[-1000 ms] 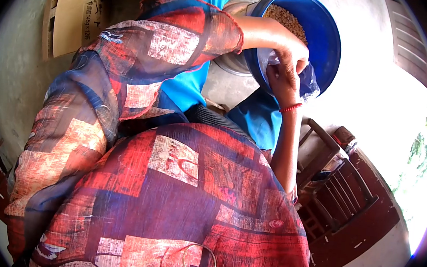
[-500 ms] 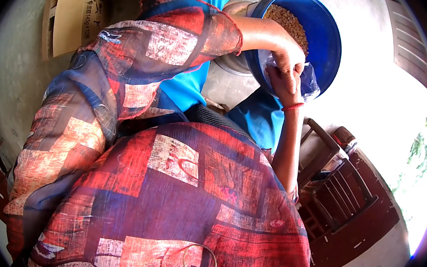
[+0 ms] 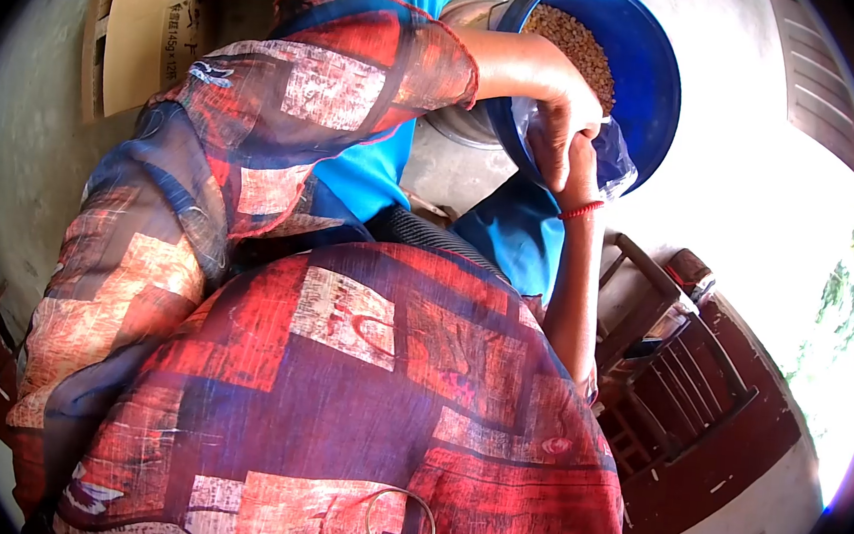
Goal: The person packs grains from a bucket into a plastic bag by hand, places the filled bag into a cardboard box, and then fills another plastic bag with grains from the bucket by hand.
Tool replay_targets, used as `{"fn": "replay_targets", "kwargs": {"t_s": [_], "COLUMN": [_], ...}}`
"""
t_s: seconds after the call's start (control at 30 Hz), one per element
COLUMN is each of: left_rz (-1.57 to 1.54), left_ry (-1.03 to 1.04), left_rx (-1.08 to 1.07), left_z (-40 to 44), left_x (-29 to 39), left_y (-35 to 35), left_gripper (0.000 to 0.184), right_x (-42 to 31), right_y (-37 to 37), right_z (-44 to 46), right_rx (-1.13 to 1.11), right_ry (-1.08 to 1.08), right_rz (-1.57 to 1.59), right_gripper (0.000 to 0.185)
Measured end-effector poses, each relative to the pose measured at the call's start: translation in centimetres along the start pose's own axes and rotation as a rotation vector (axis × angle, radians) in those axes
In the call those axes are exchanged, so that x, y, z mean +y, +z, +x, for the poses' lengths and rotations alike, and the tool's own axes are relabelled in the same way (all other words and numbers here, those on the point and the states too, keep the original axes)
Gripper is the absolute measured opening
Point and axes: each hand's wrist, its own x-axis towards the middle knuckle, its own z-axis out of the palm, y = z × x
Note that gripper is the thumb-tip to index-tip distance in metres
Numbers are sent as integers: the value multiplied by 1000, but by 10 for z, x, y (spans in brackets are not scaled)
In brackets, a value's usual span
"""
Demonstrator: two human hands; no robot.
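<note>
At the near rim of a blue bucket [image 3: 654, 84], my left hand [image 3: 566, 112] reaches in from the left. Its fingers point down, pressed together, over the fingers of my right hand [image 3: 581, 171], and whatever they grip is hidden. A red bracelet [image 3: 581, 210] circles my right wrist. The right fingers are mostly covered by the left hand. Against both hands, inside the rim, lies a clear plastic bag [image 3: 613, 161]; whether the right hand holds it does not show. Light brown kernels or pieces [image 3: 576, 50] fill part of the bucket.
A metallic container [image 3: 466, 125] stands left of the bucket, beside my blue trouser leg [image 3: 515, 236]. An open cardboard box [image 3: 142, 34] is at the upper left. Wooden chairs [image 3: 683, 388] stand at the right. A wire ring [image 3: 401, 526] shows over my patterned clothing.
My left hand has shifted slightly left and down, and its fingers now cover more of my right hand. The right fingers, partly visible earlier, are now mostly hidden.
</note>
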Motion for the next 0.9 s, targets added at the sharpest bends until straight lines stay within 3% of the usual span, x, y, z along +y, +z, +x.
{"fn": "replay_targets", "kwargs": {"t_s": [0.07,0.2,0.33,0.4,0.53,0.57,0.63,0.7,0.8,0.9], "left_rz": [-2,-5,-10,-13,-9,-13,-13,-9,-9,-10], "left_ry": [5,13,18,22,31,34,37,39,45,49], "left_rx": [-4,-9,-13,-13,-17,-17,-19,-24,-23,-31], "left_z": [-1,-4,-3,-3,-1,-2,0,1,1,1], "left_x": [-2,-2,-1,-2,0,-1,0,1,-1,1], "left_y": [0,-1,0,0,1,1,3,4,2,4], "left_gripper": [60,61,62,63,64,64,65,65,66,67], "right_x": [11,-4,-8,-5,28,31,28,35,52,3], "right_y": [8,2,5,3,39,46,38,12,43,5], "right_z": [1,-3,0,1,26,46,51,20,-1,-1], "right_rx": [-177,-23,10,-121,-306,-580,-849,-565,-189,-193], "right_ry": [87,120,-43,34,251,522,788,327,-45,-219], "right_rz": [-91,52,119,106,208,8,-202,137,-123,-349], "right_gripper": [28,23,27,35,37,35,34,34,24,24]}}
